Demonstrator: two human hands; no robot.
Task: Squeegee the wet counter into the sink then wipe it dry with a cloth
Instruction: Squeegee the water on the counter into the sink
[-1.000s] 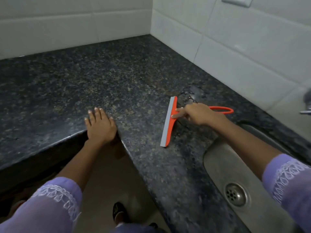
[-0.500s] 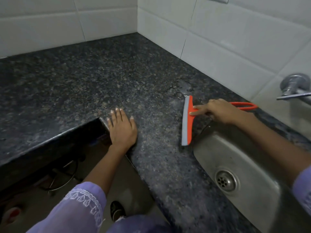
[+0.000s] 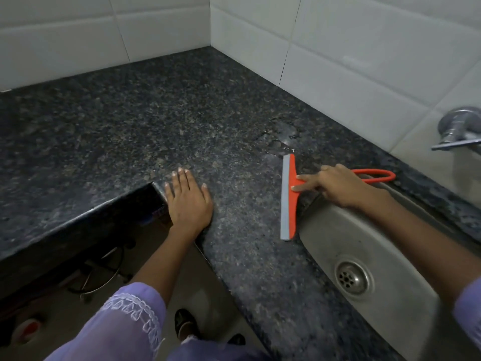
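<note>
The right hand (image 3: 335,185) grips the orange squeegee (image 3: 291,198) where the handle meets the blade bar, with 2 fingers (image 3: 303,187) stretched forward onto the orange back of the bar and the rest curled over the handle. The handle's orange loop sticks out past the wrist toward the tiled wall (image 3: 351,61). The grey rubber blade lies along the dark speckled counter (image 3: 156,121), its near end just beside the rim of the steel sink (image 3: 377,256) and its far end touching a small puddle of water (image 3: 279,140) that glistens near the wall. The left hand (image 3: 188,201) rests flat on the counter at the inner corner of its front edge, fingers straight and close together, holding nothing, well apart from the squeegee. The sink sits to the right of the blade, its round drain (image 3: 352,278) visible below the right forearm. A metal tap (image 3: 458,131) juts from the wall at the right edge. Both arms wear lilac sleeves (image 3: 130,324) with white embroidery at the cuff.
</note>
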